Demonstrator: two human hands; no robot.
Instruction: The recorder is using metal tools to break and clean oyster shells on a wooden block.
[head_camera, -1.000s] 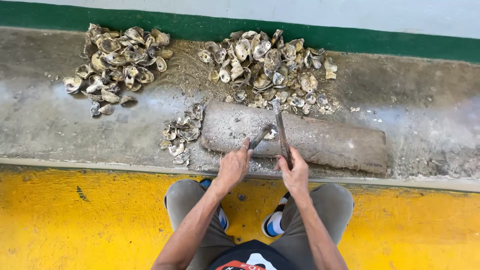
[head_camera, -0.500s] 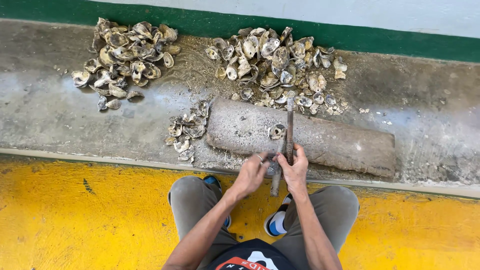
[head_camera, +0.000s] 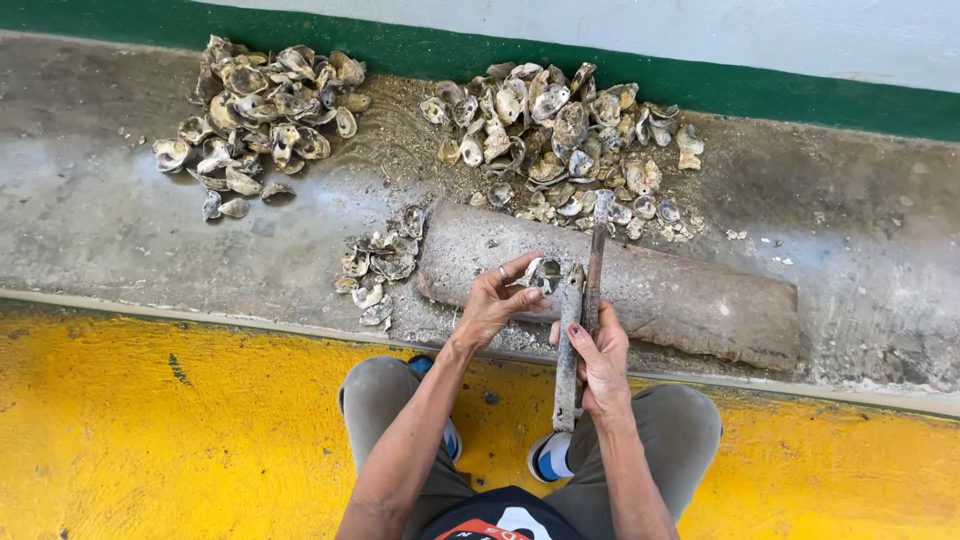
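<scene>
1. My left hand (head_camera: 495, 300) is partly closed: the fingers curl around an oyster shell (head_camera: 543, 272) and pinch it at its near side. The shell is lifted just above the near edge of the stone block (head_camera: 680, 300).
2. My right hand (head_camera: 600, 360) is closed around two long rusty tools held side by side: a flat metal bar (head_camera: 567, 345) and a thinner iron rod (head_camera: 595, 255). The thumb lies across both shafts.
3. The bar's upper end sits just beside the shell, on the shell's right; whether it touches cannot be told. The rod extends over the block, its tip reaching the block's far edge.
4. The block lies lengthwise on the grey concrete ledge (head_camera: 100, 230). Its right half is bare.
5. A small cluster of shells (head_camera: 380, 265) lies against the block's left end.
6. A large shell heap (head_camera: 560, 140) lies just behind the block, touching its far edge near the rod tip.
7. A second shell heap (head_camera: 260, 120) lies well to the block's left, farther back, against the green wall stripe (head_camera: 820, 100).
8. Open room: bare ledge to the block's right, and to its left in front of the second heap.
9. The ledge's near edge runs just in front of the block; below it is the yellow floor (head_camera: 150, 440), where my knees and feet are.
</scene>
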